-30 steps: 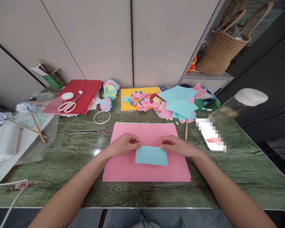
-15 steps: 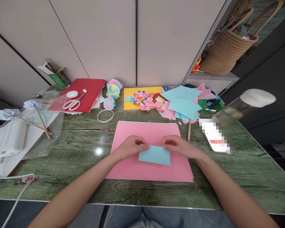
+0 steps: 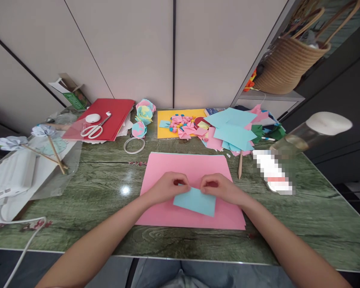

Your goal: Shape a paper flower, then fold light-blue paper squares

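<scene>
Both hands met over a small light-blue paper [image 3: 195, 201] near the middle of the desk [image 3: 108, 188]. Her left hand [image 3: 168, 187] had its fingers curled in, pinching the paper's upper left edge, and the right hand [image 3: 221, 188] was curled the same way, pinching the upper edge just beside it, so the knuckles of the two hands sat close together. The blue paper lay tilted on a large pink sheet [image 3: 192, 168], which was spread flat on the green marbled desk. Beyond the pink sheet a yellow sheet [image 3: 165, 130] carried a litter of small pink folded scraps, and a heap of blue and pink papers [image 3: 232, 130] lay to its right. A wooden stick [image 3: 240, 166] rested just past the pink sheet's right corner. Farther left, white scissors [image 3: 93, 130] lay on a red folder [image 3: 114, 116], with a ring of tape [image 3: 134, 145] near it. A woven basket [image 3: 288, 60] stood on a shelf at the far right.
</scene>
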{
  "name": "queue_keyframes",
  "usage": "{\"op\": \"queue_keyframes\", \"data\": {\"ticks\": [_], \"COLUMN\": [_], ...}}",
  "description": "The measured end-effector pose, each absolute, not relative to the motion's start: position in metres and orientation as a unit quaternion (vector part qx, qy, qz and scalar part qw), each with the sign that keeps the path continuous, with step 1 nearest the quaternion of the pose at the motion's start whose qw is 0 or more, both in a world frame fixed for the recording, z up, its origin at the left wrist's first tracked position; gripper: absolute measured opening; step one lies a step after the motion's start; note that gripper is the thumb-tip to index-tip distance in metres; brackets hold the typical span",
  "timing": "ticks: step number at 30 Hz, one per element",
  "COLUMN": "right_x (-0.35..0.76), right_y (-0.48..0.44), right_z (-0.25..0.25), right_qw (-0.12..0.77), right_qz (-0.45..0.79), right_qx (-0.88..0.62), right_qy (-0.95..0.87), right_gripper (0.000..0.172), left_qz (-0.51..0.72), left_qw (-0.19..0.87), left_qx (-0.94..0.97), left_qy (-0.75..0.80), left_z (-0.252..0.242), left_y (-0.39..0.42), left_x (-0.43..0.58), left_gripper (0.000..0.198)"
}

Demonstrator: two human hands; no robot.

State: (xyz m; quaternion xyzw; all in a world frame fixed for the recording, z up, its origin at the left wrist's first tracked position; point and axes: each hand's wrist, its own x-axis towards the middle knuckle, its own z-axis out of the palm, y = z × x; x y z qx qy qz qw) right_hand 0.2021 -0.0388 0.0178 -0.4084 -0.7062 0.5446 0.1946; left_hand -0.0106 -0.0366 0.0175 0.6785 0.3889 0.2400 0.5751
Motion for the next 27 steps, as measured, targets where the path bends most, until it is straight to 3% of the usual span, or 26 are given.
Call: {"op": "queue_keyframes", "data": {"ticks": [7,12,13,18,21,27], "right_x": [0.228,0.234,0.232,0.218,0.213,0.212], "right_y": [-0.027,-0.026,-0.027,-0.035,-0.038,-0.041], "right_z": [0.026,0.027,0.027,0.023,0.023,0.03], "right_qw": [0.204,0.27,0.285,0.291,0.287,0.287], "right_qz": [0.559,0.548,0.55,0.574,0.588,0.59], "right_qx": [-0.426,-0.436,-0.425,-0.364,-0.358,-0.375], "right_qy": [-0.681,-0.661,-0.66,-0.673,-0.667,-0.655], "right_gripper": [0.013,0.013,0.016,0.064,0.069,0.062], "left_qz": [0.273,0.326,0.319,0.316,0.313,0.311], "left_qw": [0.608,0.669,0.684,0.735,0.756,0.761], "left_qx": [0.628,0.498,0.482,0.414,0.397,0.393], "left_qy": [0.402,0.446,0.445,0.434,0.416,0.413], "left_z": [0.027,0.024,0.022,0.012,0.008,0.008], "left_y": [-0.019,-0.015,-0.016,-0.019,-0.021,-0.023], "left_x": [-0.032,-0.036,-0.034,-0.024,-0.022,-0.019], "left_gripper": [0.012,0.014,0.016,0.021,0.021,0.026]}}
